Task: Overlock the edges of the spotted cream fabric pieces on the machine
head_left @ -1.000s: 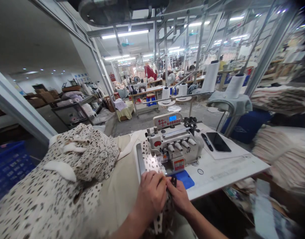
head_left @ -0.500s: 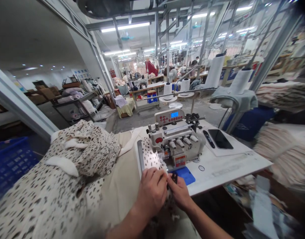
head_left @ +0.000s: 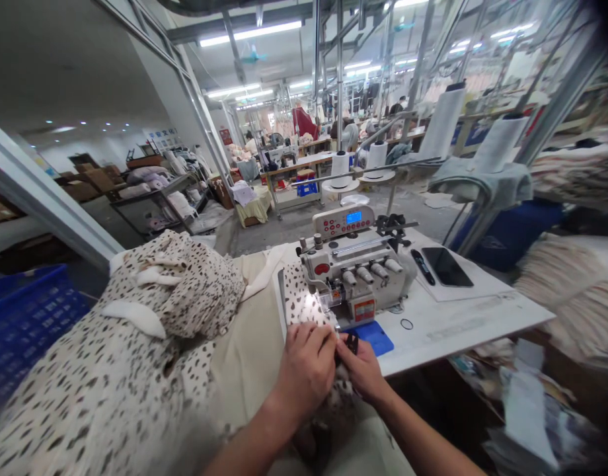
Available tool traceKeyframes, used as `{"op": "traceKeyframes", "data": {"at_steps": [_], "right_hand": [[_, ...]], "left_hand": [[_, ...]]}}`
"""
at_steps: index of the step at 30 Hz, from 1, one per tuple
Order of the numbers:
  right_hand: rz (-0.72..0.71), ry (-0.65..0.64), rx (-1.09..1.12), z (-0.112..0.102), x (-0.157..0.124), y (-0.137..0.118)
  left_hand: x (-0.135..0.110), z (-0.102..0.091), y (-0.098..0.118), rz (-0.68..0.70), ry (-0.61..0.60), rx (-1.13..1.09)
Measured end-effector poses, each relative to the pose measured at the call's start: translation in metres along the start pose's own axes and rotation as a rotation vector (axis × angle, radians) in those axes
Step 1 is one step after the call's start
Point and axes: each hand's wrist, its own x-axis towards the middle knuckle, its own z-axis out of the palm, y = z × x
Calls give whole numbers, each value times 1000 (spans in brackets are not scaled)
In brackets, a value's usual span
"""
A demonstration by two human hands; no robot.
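My left hand [head_left: 304, 370] is closed on the spotted cream fabric [head_left: 304, 305] just in front of the overlock sewing machine [head_left: 356, 271]. My right hand [head_left: 364, 369] pinches the same fabric together with a small black piece [head_left: 352, 342], right beside the left hand. The fabric runs under the machine's foot and hangs down over the table's front edge between my arms. Both hands rest at the near edge of the white table [head_left: 447, 324].
A big heap of the same spotted fabric [head_left: 135, 344] fills the left. A phone [head_left: 446, 266] and a dark tool [head_left: 423, 266] lie right of the machine. Thread cones [head_left: 443, 122] stand behind. A blue crate [head_left: 21, 324] sits far left, folded stacks [head_left: 576, 297] at right.
The view has tilted up and shifted slightly, so the machine sits higher in frame. Both hands stay together on the fabric, edging a little toward the machine.
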Motion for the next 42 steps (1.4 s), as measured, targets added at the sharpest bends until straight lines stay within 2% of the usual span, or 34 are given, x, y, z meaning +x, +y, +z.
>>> {"op": "traceKeyframes", "data": {"at_steps": [7,11,18,21,26,37,42], "right_hand": [[19,-41,12,4,-1,-11],[-3,-95,-44,6,0,-17],[-26,-73,-155,5,0,-15],[-11,-61,-162,4,0,-13],[-8,-112,-171,5,-1,-14],[-56,-63,-128,6,2,-15],[-61,-102,-137,7,2,-17]], "left_hand": [[-1,1,-7,-28,-18,-22],[1,0,-10,4,1,-97],[8,-4,-16,-34,-20,-100],[7,-3,-17,-5,-23,-92],[2,0,-19,61,-32,-151],[8,1,-21,-39,-76,-84],[10,1,-24,-52,-61,-60]]}}
